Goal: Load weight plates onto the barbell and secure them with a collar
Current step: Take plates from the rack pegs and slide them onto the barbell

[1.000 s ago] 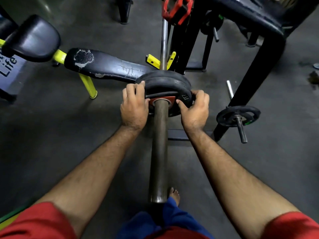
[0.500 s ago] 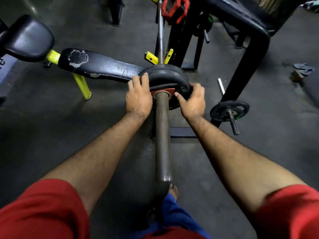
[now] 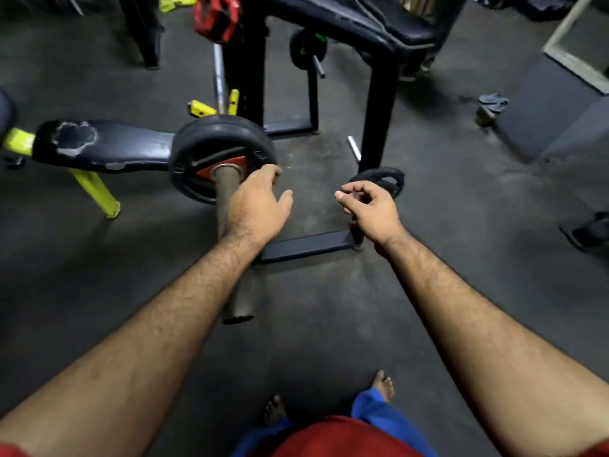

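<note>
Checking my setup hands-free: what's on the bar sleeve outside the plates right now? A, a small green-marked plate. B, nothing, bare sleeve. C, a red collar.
B: the barbell sleeve runs bare from the weight plates to its end, and both hands are empty.

Both bare forearms reach forward from the lower corners of the view, red sleeves showing at the bottom edge. The left hand (image 3: 258, 206) is palm down, back of the hand up, fingers spread loosely and pointing forward, thumb out to the right; nothing is gripped. The right hand (image 3: 370, 206) hangs in the air well apart from the left, fingers curled loosely inward, thumb tip close to the forefinger, empty. Two bare feet show at the bottom below blue trouser legs: the left foot (image 3: 274, 410) and the right foot (image 3: 383, 384)
</note>
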